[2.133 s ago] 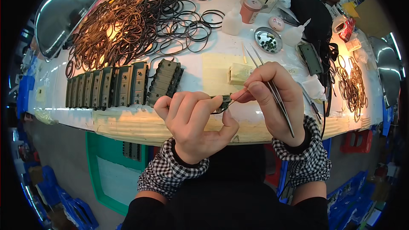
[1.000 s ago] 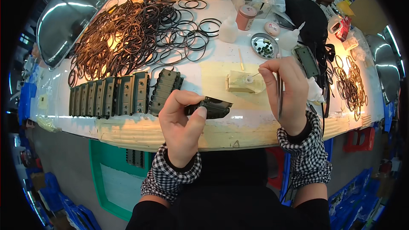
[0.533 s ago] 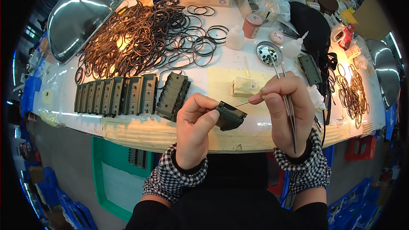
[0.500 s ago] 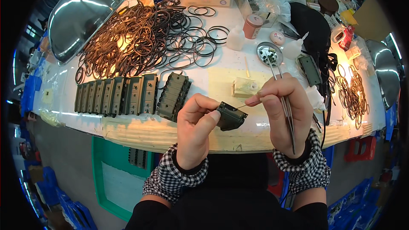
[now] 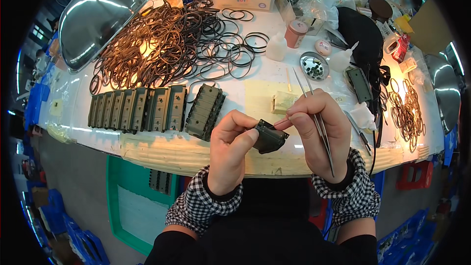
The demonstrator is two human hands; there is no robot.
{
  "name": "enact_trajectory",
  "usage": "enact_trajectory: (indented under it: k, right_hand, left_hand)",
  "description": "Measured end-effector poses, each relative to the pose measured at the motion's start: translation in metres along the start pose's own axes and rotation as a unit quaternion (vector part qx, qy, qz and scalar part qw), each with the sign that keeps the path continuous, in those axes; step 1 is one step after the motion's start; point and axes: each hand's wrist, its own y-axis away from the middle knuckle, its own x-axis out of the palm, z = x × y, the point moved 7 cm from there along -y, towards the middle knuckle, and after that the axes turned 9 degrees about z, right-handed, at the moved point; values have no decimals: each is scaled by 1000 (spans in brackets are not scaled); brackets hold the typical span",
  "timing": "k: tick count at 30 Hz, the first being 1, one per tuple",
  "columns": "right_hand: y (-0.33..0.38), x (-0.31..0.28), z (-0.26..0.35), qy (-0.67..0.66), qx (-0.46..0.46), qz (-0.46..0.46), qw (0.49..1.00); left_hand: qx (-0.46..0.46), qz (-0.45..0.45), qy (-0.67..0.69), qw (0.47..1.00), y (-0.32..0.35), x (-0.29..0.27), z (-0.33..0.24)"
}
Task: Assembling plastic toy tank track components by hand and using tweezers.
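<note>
**Small dark part held between two hands above the bench edge**

A small dark-green, blocky plastic part (image 5: pixel 269 138) is pinched between the thumb and forefinger of the left hand (image 5: pixel 230 152), whose fingers are closed around its left end. The right hand (image 5: pixel 319 135) is closed as well: a thin pale stick (image 5: pixel 280 123) is held at its fingertips with the tip touching the top of the part, while a pair of long metal tweezers (image 5: pixel 319 125) is kept tucked along the same hand, the points angled up and away from the wrist. Both wrists are covered by black-and-white checked cuffs (image 5: pixel 203 203).

Just beyond the fingertips, a small cream block (image 5: pixel 283 102) is seen on the white worktable (image 5: pixel 147 145). To the left of the left hand, a tilted dark-green ribbed housing (image 5: pixel 205 111) lies beside a row of similar dark-green housings (image 5: pixel 135 109) stood side by side. Farther out, a heap of brown and black rubber rings (image 5: pixel 167 44) is spread. Beyond the right hand, a round metal dish (image 5: pixel 314 65) and a white squeeze bottle (image 5: pixel 277 49) are placed.
</note>
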Motion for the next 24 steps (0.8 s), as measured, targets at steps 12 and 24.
enact_trajectory:
  k: [12,24]
  right_hand:
    - [-1,1,2,42,-1,-10,999]
    - [3,-7,0,17,12,-50,999]
  left_hand:
    - [-46,-4,6,999,2,-4,8]
    - [-35,11,20,999,0,-3,8]
